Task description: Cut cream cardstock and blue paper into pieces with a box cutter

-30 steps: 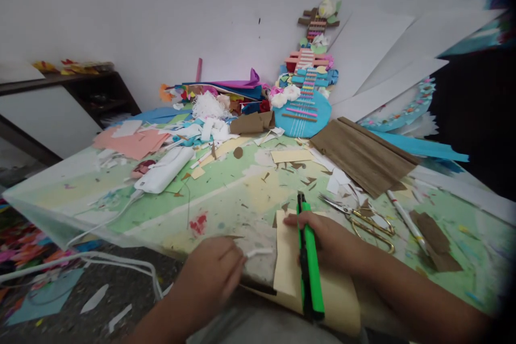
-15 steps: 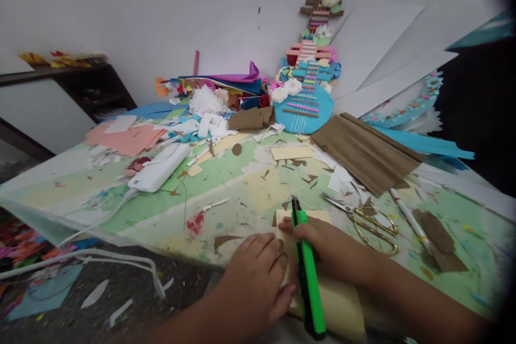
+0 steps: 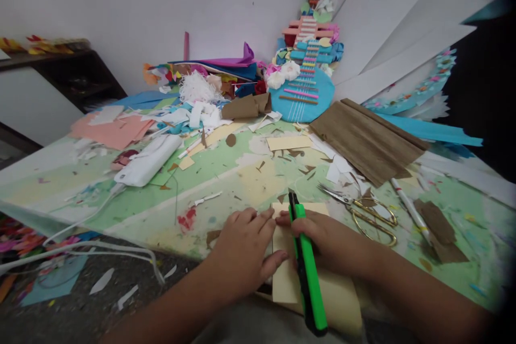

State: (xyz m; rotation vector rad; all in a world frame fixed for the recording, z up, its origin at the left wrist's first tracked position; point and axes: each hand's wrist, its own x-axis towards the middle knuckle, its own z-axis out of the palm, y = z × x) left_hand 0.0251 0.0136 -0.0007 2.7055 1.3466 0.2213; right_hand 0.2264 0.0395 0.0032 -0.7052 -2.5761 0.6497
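The green utility knife (image 3: 308, 269) lies slantwise at the lower centre of the frame, between the thumb and the curled fingers of the right hand (image 3: 314, 234). Its dark tip points up the frame, beyond the fingers, and its green handle runs down past them toward the bottom edge. The right thumb is on the knife's upper part; the hand is closed around it.

Cream paper (image 3: 286, 279) lies beneath the knife and the right hand, its pale left edge running down beside the left hand (image 3: 245, 252). The left hand is palm down, its fingers slightly bent and close together, the thumb spread away from them and reaching over the paper's left part. Whether the left fingers grip anything cannot be told.

Gold-handled scissors (image 3: 363, 215) lie open right of the right hand, blades toward the upper left. Brown paper (image 3: 368, 142) lies above them, and a white power bank (image 3: 149, 161) sits at centre left.
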